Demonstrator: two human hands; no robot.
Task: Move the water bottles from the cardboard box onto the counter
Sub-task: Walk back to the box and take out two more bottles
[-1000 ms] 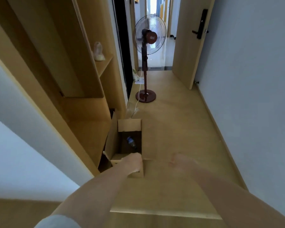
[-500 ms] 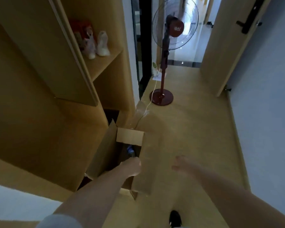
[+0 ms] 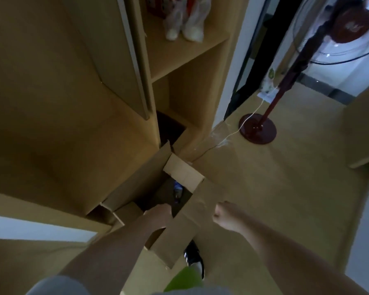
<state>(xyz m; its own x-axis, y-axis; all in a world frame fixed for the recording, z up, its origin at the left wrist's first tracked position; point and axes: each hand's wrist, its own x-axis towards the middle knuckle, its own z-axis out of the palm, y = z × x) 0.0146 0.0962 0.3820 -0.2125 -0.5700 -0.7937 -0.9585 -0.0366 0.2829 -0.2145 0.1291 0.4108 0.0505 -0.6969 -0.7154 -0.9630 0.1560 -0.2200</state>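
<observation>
Wood floor: open cardboard box, fan base.

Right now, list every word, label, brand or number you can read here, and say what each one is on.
No text is legible.
Fan hub: a pale mark on the red centre, too blurred to read.
Water bottle in the cardboard box: blue label, too small and dark to read.
Small green and white object by the doorway: print too small to read.
</observation>
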